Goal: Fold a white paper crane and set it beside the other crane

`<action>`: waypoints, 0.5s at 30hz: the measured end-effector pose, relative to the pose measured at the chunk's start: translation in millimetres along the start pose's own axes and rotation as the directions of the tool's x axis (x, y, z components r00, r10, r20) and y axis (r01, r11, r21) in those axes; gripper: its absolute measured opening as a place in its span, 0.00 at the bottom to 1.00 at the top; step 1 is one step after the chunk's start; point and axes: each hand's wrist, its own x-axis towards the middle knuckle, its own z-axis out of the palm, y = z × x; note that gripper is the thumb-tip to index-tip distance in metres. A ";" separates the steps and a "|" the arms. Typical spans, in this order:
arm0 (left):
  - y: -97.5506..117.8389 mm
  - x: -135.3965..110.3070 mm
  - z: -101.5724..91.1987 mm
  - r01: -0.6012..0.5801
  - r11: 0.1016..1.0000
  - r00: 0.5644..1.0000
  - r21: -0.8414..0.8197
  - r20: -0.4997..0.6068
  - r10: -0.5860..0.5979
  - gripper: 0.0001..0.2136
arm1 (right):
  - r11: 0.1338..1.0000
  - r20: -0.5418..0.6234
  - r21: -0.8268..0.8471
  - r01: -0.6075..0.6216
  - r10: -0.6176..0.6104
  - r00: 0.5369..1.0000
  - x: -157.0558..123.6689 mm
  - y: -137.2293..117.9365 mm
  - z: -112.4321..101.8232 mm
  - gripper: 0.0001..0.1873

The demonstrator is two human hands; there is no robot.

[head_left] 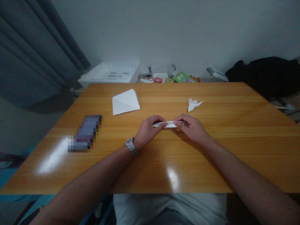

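Head view, lap: light-coloured cloth (168, 206) over legs, just below near edge of wood table (253, 162).
Watch: metal-link watch (131, 146) on L wrist, face partly visible.
Phone: phone-like device (87, 132), pixelated, flat on tabletop, L of watch.
L hand: L hand (149, 128) pinches L part of a narrow white paper strip (170, 124), thumb nearside, fingers farside.
R hand: R hand (194, 127) has same pinch on R part, thumb nearside, fingers behind.
Strip: runs L to R btwn hands, approx. level; mid-section bare btwn thumb tips, both end sections inside the grips. Can't tell if underside touches table.
Sheets: white paper sheets (126, 102), stacked slightly askew, beyond L hand & to its L.
Bird: folded paper bird (193, 105) just beyond R hand, apart from it.
Behind table: white tray (93, 75) at L, green packet (183, 77) mid, black cloth (264, 75) at R.
Back: grey curtain (35, 47) L, pale wall (175, 31).
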 end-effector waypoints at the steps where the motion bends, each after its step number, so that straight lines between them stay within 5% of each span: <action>1: 0.4 0.2 -0.4 0.013 1.000 1.000 -0.016 -0.010 -0.013 0.11 | 1.000 -0.011 0.004 -0.006 0.006 1.000 0.0 0.3 -0.2 0.11; 15: 3.6 -0.6 -3.1 -0.087 0.993 0.996 0.079 0.031 0.085 0.07 | 1.000 0.104 -0.013 0.024 -0.022 0.994 -2.0 -0.4 1.6 0.12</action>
